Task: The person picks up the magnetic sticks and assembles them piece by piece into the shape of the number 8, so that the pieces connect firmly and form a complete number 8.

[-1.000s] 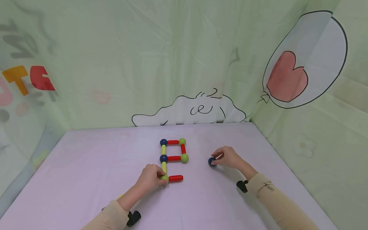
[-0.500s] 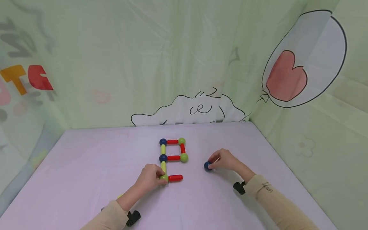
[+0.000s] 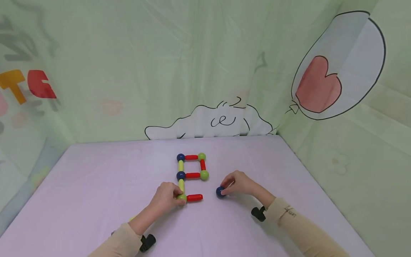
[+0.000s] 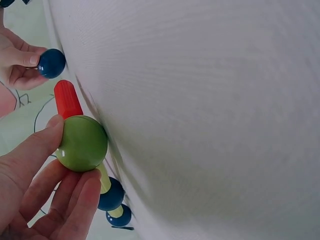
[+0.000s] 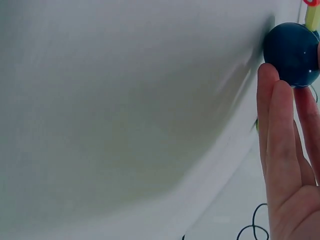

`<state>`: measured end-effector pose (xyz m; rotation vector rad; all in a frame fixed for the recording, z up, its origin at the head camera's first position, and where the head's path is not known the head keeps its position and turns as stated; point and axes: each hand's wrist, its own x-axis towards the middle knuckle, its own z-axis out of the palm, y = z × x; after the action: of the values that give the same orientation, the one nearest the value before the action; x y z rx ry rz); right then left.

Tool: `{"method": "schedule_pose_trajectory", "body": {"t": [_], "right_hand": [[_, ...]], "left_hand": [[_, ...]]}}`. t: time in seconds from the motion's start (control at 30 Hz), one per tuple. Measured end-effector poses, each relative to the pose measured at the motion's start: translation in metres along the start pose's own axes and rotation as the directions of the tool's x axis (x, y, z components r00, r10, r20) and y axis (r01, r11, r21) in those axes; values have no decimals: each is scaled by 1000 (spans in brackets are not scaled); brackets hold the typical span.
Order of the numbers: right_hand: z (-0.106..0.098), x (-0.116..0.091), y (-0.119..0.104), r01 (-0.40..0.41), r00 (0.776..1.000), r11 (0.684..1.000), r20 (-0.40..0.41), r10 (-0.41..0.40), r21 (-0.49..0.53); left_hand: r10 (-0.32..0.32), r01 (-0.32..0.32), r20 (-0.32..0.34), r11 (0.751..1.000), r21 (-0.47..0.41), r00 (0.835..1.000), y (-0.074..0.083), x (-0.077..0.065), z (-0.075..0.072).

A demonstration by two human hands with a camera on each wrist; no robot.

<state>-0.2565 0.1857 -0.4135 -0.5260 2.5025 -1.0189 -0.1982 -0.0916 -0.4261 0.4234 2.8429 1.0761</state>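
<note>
My left hand (image 3: pixel 165 197) pinches the near green ball (image 4: pixel 82 143) of a flat figure of balls and rods. From that ball a red rod (image 3: pixel 194 197) points right, its far end bare, and a yellow rod (image 3: pixel 181 185) leads back to a blue ball (image 3: pixel 181 175). Beyond it, red and yellow rods form a square with another blue ball (image 3: pixel 181 157) and two green balls (image 3: pixel 204 174) at its corners. Right of the bare rod end, a loose blue ball (image 3: pixel 220 192) is held between thumb and fingers of my right hand (image 3: pixel 239 184), a short gap away.
The pale tabletop (image 3: pixel 106 178) meets a light green curtain (image 3: pixel 128 71) at the back and sides. Something yellow (image 3: pixel 132 218) lies partly hidden behind the left forearm. Small black cameras (image 3: pixel 258 214) sit at both wrists.
The right hand has brought the loose blue ball leftward and nearer, closer to the red rod's bare end. The left hand keeps its pinch on the green ball.
</note>
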Motion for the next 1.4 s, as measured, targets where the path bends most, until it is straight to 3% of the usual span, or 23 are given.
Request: {"method": "schedule_pose_trajectory", "body": {"t": [0.3, 0.63, 1.4], "right_hand": [[20, 7, -11, -19, 999, 999, 32, 18, 41], [36, 8, -20, -33, 999, 994, 9, 32, 107], [41, 5, -26, -57, 998, 994, -28, 60, 90]], "left_hand": [[14, -14, -5, 1000, 0, 1000, -1, 1, -1], [5, -5, -6, 1000, 5, 1000, -1, 1, 0], [7, -7, -4, 1000, -4, 1000, -1, -3, 2]]}}
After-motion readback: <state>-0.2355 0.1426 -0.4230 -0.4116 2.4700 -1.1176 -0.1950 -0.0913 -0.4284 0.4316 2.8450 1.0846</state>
